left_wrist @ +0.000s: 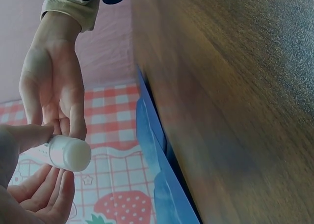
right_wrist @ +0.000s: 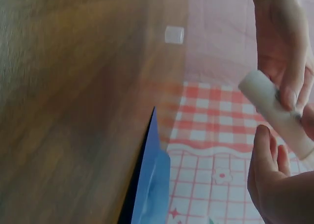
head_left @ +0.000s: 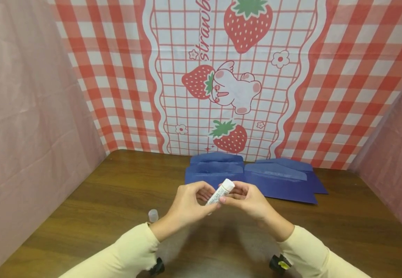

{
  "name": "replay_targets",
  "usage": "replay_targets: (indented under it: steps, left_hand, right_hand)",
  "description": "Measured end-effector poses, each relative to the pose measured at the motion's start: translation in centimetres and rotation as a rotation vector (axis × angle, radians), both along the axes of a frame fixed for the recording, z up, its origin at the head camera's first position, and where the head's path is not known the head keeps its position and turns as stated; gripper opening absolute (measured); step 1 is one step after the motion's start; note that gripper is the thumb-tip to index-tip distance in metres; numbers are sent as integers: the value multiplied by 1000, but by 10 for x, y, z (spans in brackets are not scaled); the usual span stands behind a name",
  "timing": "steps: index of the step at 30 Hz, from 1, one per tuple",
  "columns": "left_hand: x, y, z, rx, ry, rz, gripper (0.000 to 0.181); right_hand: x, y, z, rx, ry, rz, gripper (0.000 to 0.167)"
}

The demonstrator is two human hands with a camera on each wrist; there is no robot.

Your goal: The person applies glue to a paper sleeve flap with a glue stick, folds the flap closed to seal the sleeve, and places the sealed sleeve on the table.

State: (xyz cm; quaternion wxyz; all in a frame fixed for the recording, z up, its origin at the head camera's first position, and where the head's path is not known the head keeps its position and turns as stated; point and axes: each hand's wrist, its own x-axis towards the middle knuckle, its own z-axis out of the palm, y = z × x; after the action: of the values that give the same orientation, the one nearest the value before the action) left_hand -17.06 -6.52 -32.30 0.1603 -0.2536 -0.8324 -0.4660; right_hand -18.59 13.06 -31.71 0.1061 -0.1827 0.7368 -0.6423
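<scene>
A white glue-stick-like tube is held tilted between both hands above the table. The left hand grips its lower part, thumb along the near side. At the upper end, the right hand pinches the tube between thumb and fingers. In the left wrist view the tube shows its round white end toward the camera, with the right hand behind it. The right wrist view has the tube slanting between the fingers of both hands.
A small translucent cap stands on the wooden table beside the left wrist. Blue envelopes with open flaps lie at the table's back, beyond the hands. A strawberry-patterned cloth hangs behind, with pink cloth at both sides.
</scene>
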Motion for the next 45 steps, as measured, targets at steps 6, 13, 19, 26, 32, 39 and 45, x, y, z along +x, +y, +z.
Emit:
replay_targets:
  steps: [6,13,19,26,32,39,45]
  left_hand:
    - [0,1,0,-2,6,3,26]
    - [-8,-8,13,-92,-33,13,28]
    - [-46,-12,36,-208,-146,36,25]
    - [-100,-10,42,-469,-134,21,14]
    - [-140,-17,15,-652,-132,59,19]
    - [-171,-28,-12,-714,-241,184,30]
    - [-185,-35,-22,-778,-287,229,32]
  right_hand:
    - [3,-5,0,2,-5,-91,44]
    - [-9,5,1,18,5,-146,41]
    - [-30,22,4,74,16,-230,48]
    - [-57,37,8,185,87,-324,47]
    - [-68,48,7,298,136,-385,46]
    - [-74,51,3,296,111,-408,47]
    - [-76,49,3,284,115,-412,47]
